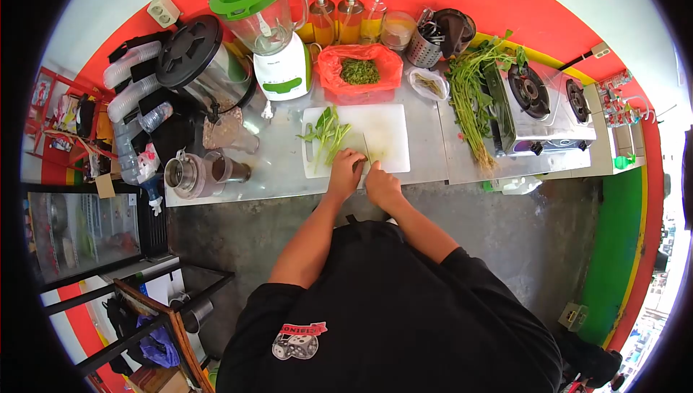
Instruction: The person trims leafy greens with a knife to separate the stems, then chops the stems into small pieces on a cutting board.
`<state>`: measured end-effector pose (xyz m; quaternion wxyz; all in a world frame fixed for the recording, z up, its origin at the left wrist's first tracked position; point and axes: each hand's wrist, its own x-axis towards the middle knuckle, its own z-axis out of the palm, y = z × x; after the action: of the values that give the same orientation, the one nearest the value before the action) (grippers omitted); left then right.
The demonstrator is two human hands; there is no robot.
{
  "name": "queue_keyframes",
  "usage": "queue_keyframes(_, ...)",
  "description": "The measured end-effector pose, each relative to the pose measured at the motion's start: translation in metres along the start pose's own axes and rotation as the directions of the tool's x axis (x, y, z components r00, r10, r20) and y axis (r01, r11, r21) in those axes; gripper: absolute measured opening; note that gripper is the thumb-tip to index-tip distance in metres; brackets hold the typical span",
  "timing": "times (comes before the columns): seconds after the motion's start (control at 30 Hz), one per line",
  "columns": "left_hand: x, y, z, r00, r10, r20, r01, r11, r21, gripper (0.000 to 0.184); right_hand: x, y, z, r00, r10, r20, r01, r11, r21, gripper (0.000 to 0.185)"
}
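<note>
A white cutting board (390, 120) lies on the metal counter in front of me. Leafy green stems (328, 134) are spread over its left half, their lower ends running to my left hand (347, 168), whose curled fingers press on them. My right hand (382, 184) is closed around the handle of a knife (367, 147). The thin blade points away from me, just right of my left fingertips, over the board. The handle is hidden inside my grip. Behind the board, a red plastic bag (330, 75) sits open with chopped greens (359, 71) inside.
A green-lidded blender (282, 68) and pump bottles (351, 19) stand at the back. To the right, long-stemmed greens (469, 104) lie beside a gas stove (548, 119). A metal-topped jar (185, 175) and a dark cup (229, 169) are near the left front edge.
</note>
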<state>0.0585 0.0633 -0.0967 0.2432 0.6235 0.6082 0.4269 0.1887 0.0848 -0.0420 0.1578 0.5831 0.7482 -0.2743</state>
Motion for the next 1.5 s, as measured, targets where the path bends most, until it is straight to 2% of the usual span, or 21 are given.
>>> queue_keyframes(0.37, -0.001, 0.001, 0.001, 1.000, 0.013, -0.027, -0.012, 1.000, 0.012, 0.011, 0.002, 0.000, 0.000, 1.000, -0.015, 0.006, 0.015, 1.000, -0.015, 0.039)
queue_keyframes(0.43, -0.002, 0.001, 0.001, 1.000, 0.001, -0.022, -0.001, 1.000, 0.008, 0.012, 0.001, 0.000, 0.003, 0.999, 0.024, -0.024, -0.024, 1.000, -0.006, 0.038)
queue_keyframes(0.57, -0.001, 0.000, 0.000, 1.000, 0.019, -0.020, -0.019, 1.000, 0.018, 0.012, 0.009, -0.001, -0.001, 0.996, -0.057, -0.064, 0.053, 0.997, -0.052, 0.034)
queue_keyframes(0.7, -0.002, -0.003, 0.004, 1.000, -0.004, -0.023, 0.004, 1.000, 0.002, 0.011, 0.004, 0.000, 0.001, 0.999, -0.038, -0.021, 0.037, 0.997, -0.070, 0.034)
queue_keyframes(0.8, -0.002, -0.002, 0.004, 0.999, -0.034, -0.026, 0.034, 0.999, 0.007, 0.012, 0.002, 0.000, 0.010, 0.997, -0.030, -0.068, 0.022, 0.992, -0.122, 0.026)
queue_keyframes(0.9, -0.001, 0.000, 0.003, 0.999, -0.016, -0.044, 0.016, 1.000, -0.002, 0.011, 0.009, -0.003, 0.003, 0.994, -0.042, -0.098, 0.034, 0.996, -0.080, 0.025)
queue_keyframes(1.1, -0.002, -0.003, 0.004, 0.999, -0.022, -0.041, 0.022, 1.000, 0.002, 0.010, -0.003, -0.006, 0.002, 0.998, -0.050, -0.046, 0.045, 0.994, -0.100, 0.029)
queue_keyframes(1.2, -0.001, -0.001, 0.002, 0.999, 0.003, -0.043, -0.003, 1.000, -0.004, 0.011, 0.002, -0.007, 0.004, 0.998, 0.014, -0.053, -0.015, 1.000, -0.027, 0.031)
queue_keyframes(1.27, -0.001, 0.001, -0.001, 0.999, -0.014, -0.029, 0.014, 1.000, -0.003, 0.012, 0.008, -0.004, 0.004, 0.993, -0.059, -0.099, 0.050, 0.995, -0.089, 0.028)
queue_keyframes(1.5, 0.000, -0.002, 0.002, 0.999, -0.006, -0.046, 0.006, 1.000, 0.001, 0.012, 0.007, -0.001, 0.012, 0.992, -0.047, -0.116, 0.034, 0.994, -0.107, 0.023)
